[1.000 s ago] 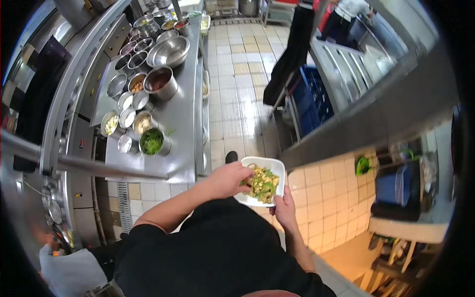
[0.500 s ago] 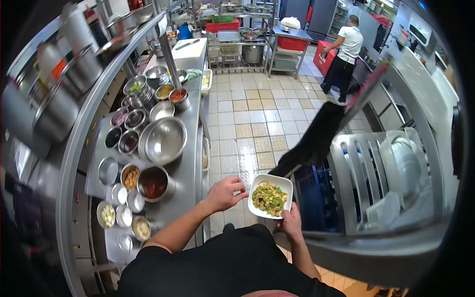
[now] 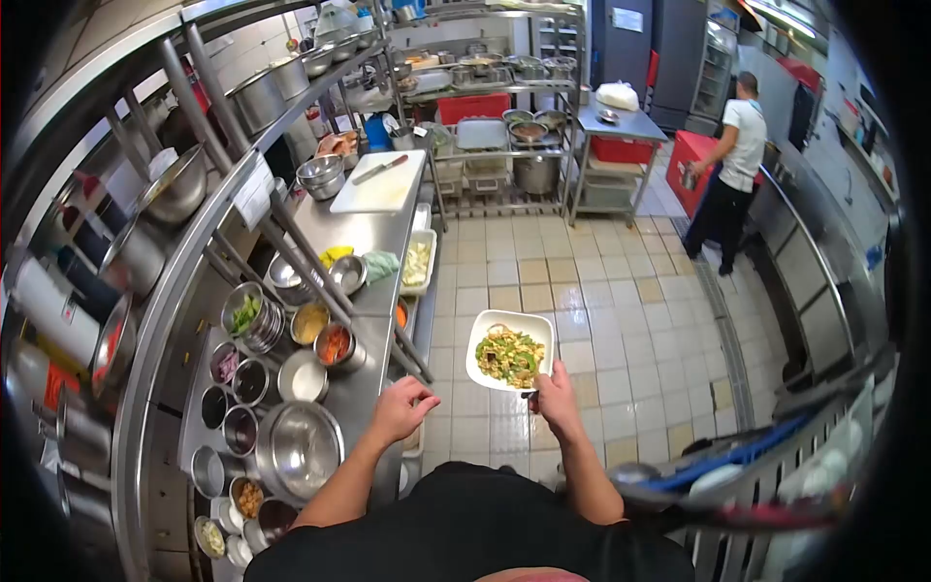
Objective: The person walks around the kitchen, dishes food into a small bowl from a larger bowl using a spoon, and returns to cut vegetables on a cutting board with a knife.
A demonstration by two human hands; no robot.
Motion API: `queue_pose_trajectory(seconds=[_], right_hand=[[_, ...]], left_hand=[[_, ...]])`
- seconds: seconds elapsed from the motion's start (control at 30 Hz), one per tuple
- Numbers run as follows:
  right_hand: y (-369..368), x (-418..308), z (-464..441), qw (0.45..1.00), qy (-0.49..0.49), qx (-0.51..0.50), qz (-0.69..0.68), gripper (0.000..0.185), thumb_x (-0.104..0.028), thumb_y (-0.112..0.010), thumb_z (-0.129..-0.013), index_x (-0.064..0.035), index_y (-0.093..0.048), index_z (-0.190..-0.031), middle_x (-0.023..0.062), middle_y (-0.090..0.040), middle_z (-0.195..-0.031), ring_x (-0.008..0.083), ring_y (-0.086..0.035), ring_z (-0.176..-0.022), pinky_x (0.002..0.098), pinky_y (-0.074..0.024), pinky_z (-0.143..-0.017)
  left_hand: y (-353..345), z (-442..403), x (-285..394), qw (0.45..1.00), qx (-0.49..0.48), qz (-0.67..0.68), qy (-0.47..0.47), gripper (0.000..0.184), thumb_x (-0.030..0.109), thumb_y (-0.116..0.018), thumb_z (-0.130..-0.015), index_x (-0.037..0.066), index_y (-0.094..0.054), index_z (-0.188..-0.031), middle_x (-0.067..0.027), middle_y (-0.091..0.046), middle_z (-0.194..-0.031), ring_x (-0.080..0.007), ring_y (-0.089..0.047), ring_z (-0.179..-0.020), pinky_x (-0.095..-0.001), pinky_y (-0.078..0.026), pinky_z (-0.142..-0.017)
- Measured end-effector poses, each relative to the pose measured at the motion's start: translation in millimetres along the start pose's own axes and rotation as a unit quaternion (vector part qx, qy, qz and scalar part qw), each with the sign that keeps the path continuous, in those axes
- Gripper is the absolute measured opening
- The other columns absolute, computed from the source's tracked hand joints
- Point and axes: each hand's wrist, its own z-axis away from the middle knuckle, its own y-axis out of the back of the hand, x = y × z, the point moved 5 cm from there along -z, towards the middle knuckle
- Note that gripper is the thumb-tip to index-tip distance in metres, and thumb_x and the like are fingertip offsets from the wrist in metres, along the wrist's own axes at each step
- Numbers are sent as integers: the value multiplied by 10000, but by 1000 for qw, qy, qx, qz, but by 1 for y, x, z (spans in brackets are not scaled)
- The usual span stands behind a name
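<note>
My right hand (image 3: 556, 400) grips a white square bowl (image 3: 482, 376) by its near right corner, thumb on the rim. Chopped food (image 3: 509, 355) in green and pale yellow pieces lies inside it. The bowl is out over the tiled floor, to the right of the counter. My left hand (image 3: 402, 409) hangs beside the counter edge, apart from the bowl. Its fingers are loosely curled with a gap between them, and nothing shows in them. Nearest to it on the counter stand a large steel mixing bowl (image 3: 303, 451) and a pot of white contents (image 3: 304, 376).
Steel pots of ingredients line the counter (image 3: 383, 242) at left, under a shelf. A white cutting board (image 3: 380, 184) with a knife (image 3: 379, 169) lies farther along. A person (image 3: 739, 160) in a white shirt stands at the back right by a red box (image 3: 687, 175). Racks (image 3: 504, 209) stand ahead.
The view has swung to the right and forward along the aisle, away from the dish rack. My left hand has drawn away from the bowl, which stays in my right hand.
</note>
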Motion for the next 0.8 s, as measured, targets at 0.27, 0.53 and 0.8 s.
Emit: queue_pose_trajectory(seconds=[0.27,0.53,0.8], right_hand=[[-42,-41,-227,998,-4,-56,15,177,-73,-434,-847,-46,-423,-1022,106,-596,-707,135,-494,-450,254,-388,-387],[-9,-69,-377,997,-62,13,35,225,-65,-438,-845,-34,-431,-1068,102,-589,-651,133,-484,-430,255,-386,-395],[63,-115,-553,998,-63,3,13,268,-73,-426,-869,0,-380,-1123,127,-606,-720,128,-521,-466,235,-393,-392]], left_hand=[[-36,-198,-103,971,52,211,100,219,136,-670,-828,1,-590,-982,-65,-648,-851,-72,-562,-626,-228,-462,-587],[-80,-419,-115,971,-85,223,-22,350,133,-710,-792,73,-521,-1080,-74,-633,-923,-118,-609,-647,-255,-493,-594],[-141,-634,-103,967,-140,188,-98,345,141,-729,-771,83,-560,-1066,-93,-616,-900,-142,-616,-650,-271,-508,-585]])
